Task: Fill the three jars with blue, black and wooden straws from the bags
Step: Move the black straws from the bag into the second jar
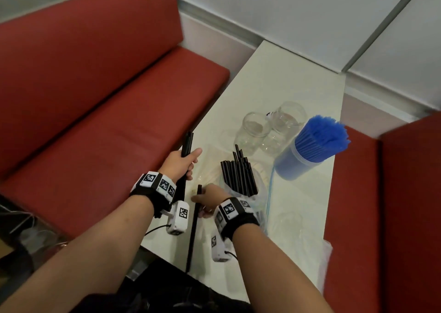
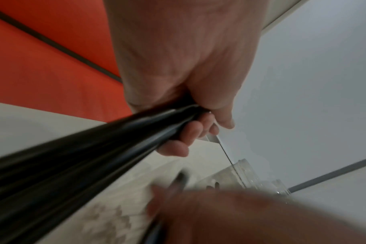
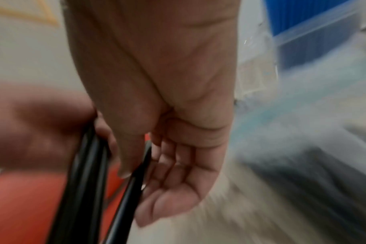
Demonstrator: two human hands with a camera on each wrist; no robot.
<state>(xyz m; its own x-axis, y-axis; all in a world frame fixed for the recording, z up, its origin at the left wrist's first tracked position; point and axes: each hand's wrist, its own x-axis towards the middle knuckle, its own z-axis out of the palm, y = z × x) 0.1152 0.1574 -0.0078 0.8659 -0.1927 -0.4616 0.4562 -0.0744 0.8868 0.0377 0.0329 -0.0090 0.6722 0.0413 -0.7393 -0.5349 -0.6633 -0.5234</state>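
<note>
My left hand (image 1: 183, 161) grips a small bundle of black straws (image 1: 187, 143) at the table's left edge; its fingers (image 2: 179, 145) curl round the bundle (image 2: 94, 156). My right hand (image 1: 207, 199) pinches a single black straw (image 1: 193, 231) between thumb and fingers (image 3: 136, 161), just right of the left hand. More black straws (image 1: 238, 174) stick out of a clear bag (image 1: 256, 193). Two empty glass jars (image 1: 253, 130) (image 1: 285, 124) stand side by side beyond them. A third jar (image 1: 296, 162) holds a dense bunch of blue straws (image 1: 322, 138).
The white table (image 1: 291, 79) is narrow, with a red bench (image 1: 107, 103) along its left and a red seat back (image 1: 405, 205) on the right. Crumpled clear plastic bags (image 1: 298, 224) lie on the near right of the table. Pale wooden straws (image 1: 212, 174) lie in a bag beneath the hands.
</note>
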